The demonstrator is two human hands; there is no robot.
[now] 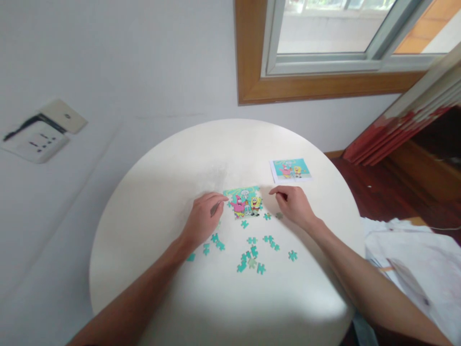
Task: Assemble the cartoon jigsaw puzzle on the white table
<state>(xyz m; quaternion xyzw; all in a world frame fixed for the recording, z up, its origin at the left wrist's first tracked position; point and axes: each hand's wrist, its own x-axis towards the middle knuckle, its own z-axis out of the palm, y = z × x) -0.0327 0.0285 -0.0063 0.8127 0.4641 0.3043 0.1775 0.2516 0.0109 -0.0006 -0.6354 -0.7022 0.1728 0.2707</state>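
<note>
A partly assembled jigsaw puzzle (239, 204) with pink and yellow cartoon figures on a turquoise ground lies on the round white table (144, 216). My left hand (205, 216) rests at its left side, fingers curled in, the index fingertip at the puzzle's edge; whatever sits inside the curl is hidden. To the right of the puzzle, a short gap away, my right hand (293, 204) is closed with its bent index finger towards it, and no piece shows in it. Loose turquoise puzzle pieces (254, 251) are scattered on the near side, one single piece (244, 224) just below the puzzle.
A reference picture card (291, 170) with the same cartoon lies behind my right hand. A wall with a socket (38, 141) borders the table at left, and a wood-framed window (252, 89) is beyond it. White cloth or bags (414, 269) lie at the right, below a red curtain (392, 134).
</note>
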